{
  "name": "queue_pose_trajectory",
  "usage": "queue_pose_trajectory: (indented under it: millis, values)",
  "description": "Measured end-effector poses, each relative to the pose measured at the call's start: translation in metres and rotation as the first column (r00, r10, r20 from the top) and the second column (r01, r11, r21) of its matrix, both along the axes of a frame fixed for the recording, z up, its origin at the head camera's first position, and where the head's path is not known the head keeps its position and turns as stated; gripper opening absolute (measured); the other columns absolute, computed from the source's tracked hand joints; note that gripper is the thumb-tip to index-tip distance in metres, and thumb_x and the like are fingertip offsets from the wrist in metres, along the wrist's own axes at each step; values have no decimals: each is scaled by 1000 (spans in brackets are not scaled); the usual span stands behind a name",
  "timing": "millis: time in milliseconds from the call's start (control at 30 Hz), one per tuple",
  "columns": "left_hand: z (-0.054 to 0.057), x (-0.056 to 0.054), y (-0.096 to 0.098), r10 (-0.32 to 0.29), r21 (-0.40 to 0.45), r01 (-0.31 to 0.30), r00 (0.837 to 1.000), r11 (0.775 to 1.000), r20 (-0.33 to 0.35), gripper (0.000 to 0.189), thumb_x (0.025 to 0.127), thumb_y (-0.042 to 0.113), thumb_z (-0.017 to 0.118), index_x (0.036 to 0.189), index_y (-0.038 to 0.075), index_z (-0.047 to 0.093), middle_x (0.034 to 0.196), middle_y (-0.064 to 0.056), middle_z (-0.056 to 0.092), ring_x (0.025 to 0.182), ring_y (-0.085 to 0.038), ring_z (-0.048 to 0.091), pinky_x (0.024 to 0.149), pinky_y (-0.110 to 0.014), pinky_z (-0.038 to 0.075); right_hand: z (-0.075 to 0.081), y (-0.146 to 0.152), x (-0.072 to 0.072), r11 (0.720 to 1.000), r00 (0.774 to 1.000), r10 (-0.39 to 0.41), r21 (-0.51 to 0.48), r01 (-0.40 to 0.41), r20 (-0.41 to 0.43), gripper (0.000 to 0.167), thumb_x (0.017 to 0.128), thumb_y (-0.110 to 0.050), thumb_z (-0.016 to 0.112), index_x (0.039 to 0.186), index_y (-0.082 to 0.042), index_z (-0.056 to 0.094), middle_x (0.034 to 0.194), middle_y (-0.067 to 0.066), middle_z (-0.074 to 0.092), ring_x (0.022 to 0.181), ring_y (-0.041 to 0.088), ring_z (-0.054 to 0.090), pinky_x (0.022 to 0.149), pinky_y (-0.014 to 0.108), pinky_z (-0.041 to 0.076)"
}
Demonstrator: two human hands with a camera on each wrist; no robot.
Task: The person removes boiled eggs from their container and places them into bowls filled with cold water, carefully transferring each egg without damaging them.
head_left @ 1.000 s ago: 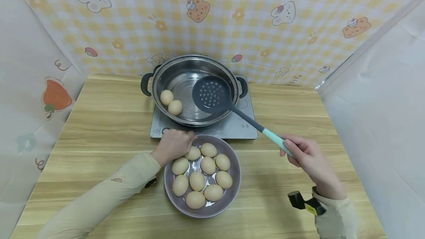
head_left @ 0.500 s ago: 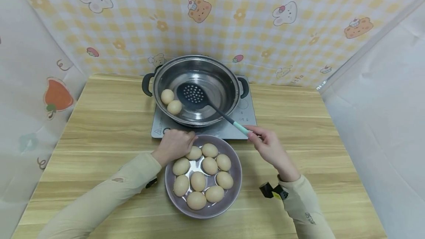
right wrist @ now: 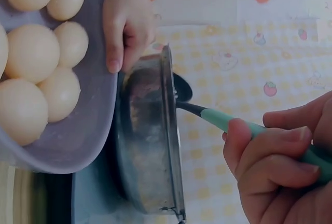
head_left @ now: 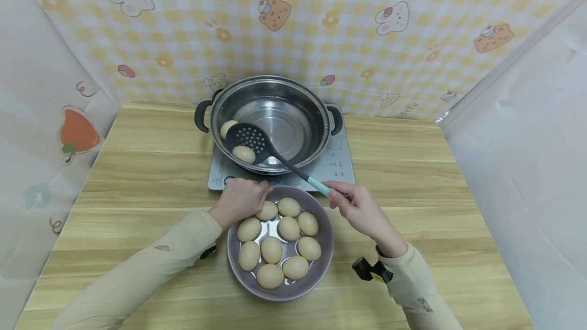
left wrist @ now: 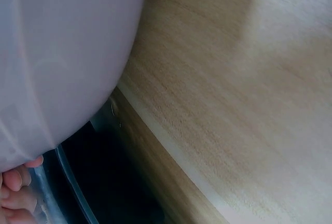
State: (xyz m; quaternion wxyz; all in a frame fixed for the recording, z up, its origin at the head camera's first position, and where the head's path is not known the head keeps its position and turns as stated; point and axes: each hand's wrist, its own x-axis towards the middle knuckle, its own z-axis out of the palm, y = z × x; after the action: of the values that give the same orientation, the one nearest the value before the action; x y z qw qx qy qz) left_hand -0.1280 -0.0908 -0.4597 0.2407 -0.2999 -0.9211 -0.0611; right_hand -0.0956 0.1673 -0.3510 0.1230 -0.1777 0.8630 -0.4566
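My right hand (head_left: 362,210) grips the mint-green handle of a skimmer (head_left: 249,137). Its dark perforated head is down inside the steel pot (head_left: 298,98), at the left side. One egg (head_left: 244,155) lies against the near edge of the head; another egg (head_left: 227,129) is partly covered behind it. With thumb on the rim and fingers below, my left hand (head_left: 242,200) holds the purple-grey bowl (head_left: 326,264) of several eggs (head_left: 270,250). In the left wrist view, fingertips (left wrist: 15,178) show under the bowl's wall. The right wrist view has the skimmer handle (right wrist: 223,120) between thumb and curled fingers.
The pot stands on a flat silver cooktop (head_left: 337,167), its black handles (head_left: 202,116) sticking out left and right. A yellow checked cloth (head_left: 302,29) hangs close behind. White sheets (head_left: 527,141) bound the wooden table (head_left: 403,157) on both sides.
The skimmer has gone from above the pot's right side down and left to the two eggs, and the right hand followed leftward. The near egg has shifted slightly. The left hand stayed put.
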Motion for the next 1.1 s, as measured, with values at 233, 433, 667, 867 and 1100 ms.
queue_pose_trajectory:
  millis: [233, 433, 667, 867, 1100]
  values:
    - [1, 1, 0, -6, 2, 6, 1000, 1000, 4, 28, 84, 27, 58, 61, 12, 52, 40, 4, 35, 32, -11, 31, 30, -27, 24, 6, 2, 3, 997, 994, 23, -79, -14, 107, 28, 94, -6, 45, 116, 7, 55, 69, 7, 51, 39, 4, 30, 36, 20, 24]
    - [1, 0, -1, -7, 2, 7, 1000, 1000, 9, 28, 83, 27, 59, 61, 12, 52, 40, 3, 36, 32, -12, 32, 30, -27, 24, 4, 5, 0, 992, 982, 44, -126, -21, 182, 30, 96, -6, 41, 117, 11, 52, 68, 8, 50, 40, 5, 33, 37, 20, 26]
    - [0, 0, -1, -11, 12, 11, 1000, 1000, -8, 28, 83, 27, 59, 61, 11, 52, 39, 3, 36, 32, -13, 34, 30, -28, 25, 3, 11, -5, 982, 957, 15, -185, 41, 290, 32, 96, -7, 38, 119, 14, 47, 69, 4, 51, 39, 5, 34, 37, 19, 26]
    - [0, 1, -1, -12, 16, 12, 1000, 1000, -8, 28, 83, 27, 59, 60, 12, 52, 39, 4, 36, 32, -12, 32, 30, -27, 24, 4, 21, -5, 963, 959, 36, -265, 41, 280, 34, 97, -8, 37, 118, 17, 45, 68, -3, 52, 40, 3, 34, 35, 18, 24]
    - [-1, 0, -2, -8, 9, 8, 1000, 1000, -11, 30, 83, 27, 59, 59, 12, 50, 39, 4, 33, 33, -11, 27, 29, -27, 23, 13, 42, 0, 943, 981, 70, -333, -7, 179, 33, 97, -8, 37, 115, 18, 46, 68, -7, 53, 37, 6, 32, 31, 27, 17]
